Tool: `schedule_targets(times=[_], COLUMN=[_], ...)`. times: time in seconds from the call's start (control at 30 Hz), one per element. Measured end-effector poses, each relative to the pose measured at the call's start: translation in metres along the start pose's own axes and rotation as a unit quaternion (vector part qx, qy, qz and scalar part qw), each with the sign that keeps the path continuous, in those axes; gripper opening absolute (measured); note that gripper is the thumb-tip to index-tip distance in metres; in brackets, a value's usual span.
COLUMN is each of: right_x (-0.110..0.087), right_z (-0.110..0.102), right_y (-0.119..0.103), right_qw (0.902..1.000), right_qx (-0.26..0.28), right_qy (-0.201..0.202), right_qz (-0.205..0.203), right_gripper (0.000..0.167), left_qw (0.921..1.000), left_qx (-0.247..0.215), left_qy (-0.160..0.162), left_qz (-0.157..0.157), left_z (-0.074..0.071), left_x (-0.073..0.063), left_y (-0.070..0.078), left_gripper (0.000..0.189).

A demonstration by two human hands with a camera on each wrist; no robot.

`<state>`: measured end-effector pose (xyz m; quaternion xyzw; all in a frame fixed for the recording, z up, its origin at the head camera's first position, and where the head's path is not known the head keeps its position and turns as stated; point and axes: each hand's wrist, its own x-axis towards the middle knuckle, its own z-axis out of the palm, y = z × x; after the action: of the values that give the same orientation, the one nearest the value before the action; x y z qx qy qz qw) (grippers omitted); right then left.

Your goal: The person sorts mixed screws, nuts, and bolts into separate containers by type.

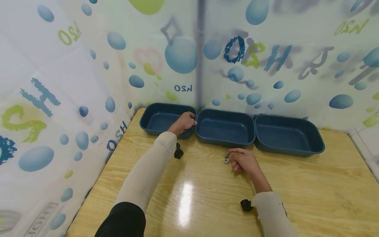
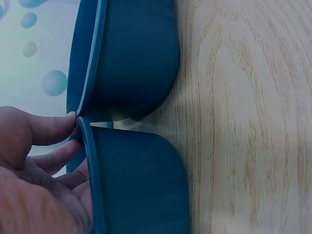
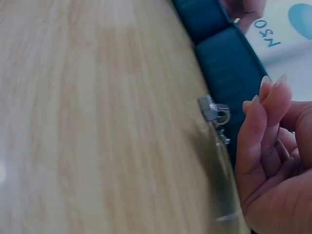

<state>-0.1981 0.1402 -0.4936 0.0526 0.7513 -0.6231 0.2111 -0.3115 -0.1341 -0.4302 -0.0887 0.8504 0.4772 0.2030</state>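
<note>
Calling the wall side 12 o'clock, with the right hand (image 1: 244,161) as the middle of the clock: that hand is hanging low over the bench (image 1: 213,210), bending its fingers loosely and not gripping anything I can see. At 9 o'clock a shiny nut (image 1: 226,161) is lying on the wood, and a little metal bit (image 1: 227,154) is lying just past it. Both are sitting outside the tubs, so picking them up is looking not done yet.

Farther off, at 10 o'clock, the left hand (image 1: 185,121) is pinching the rim of the left tub (image 1: 157,121), right where it is meeting the middle tub (image 1: 225,128) at 11 o'clock. The right tub (image 1: 288,135) is standing at 2 o'clock. All three are making a row by the wall (image 1: 213,19), so lining them up is looking mostly done.

A right fingertip is hiding some of the metal bit, so I cannot tell if they are touching. The right wrist view is blurring the metal things, and I cannot count them surely. The left hand is covering part of its tub, and I cannot tell if it is pulling or just steadying.
</note>
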Motion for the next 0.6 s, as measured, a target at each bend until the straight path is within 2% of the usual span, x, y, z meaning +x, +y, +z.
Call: schedule_targets(times=[0.27,0.47,0.6], right_x=[0.005,0.011,0.014], right_z=[0.004,0.006,0.008], right_y=[0.013,0.012,0.011], right_qw=[0.9997,0.9998,0.9995], right_qx=[0.003,-0.011,-0.018], right_qy=[0.006,0.009,0.008], right_qz=[0.023,0.014,0.023], right_gripper=[0.035,0.034,0.034], left_qw=[0.9999,0.9999,1.0], left_qx=[0.001,-0.002,0.002], left_qy=[-0.012,-0.002,-0.002], left_qz=[0.007,0.01,0.009], left_z=[0.004,0.0,-0.002], left_x=[0.003,0.002,0.002], left_y=[-0.002,-0.002,-0.005], left_gripper=[0.048,0.046,0.047])
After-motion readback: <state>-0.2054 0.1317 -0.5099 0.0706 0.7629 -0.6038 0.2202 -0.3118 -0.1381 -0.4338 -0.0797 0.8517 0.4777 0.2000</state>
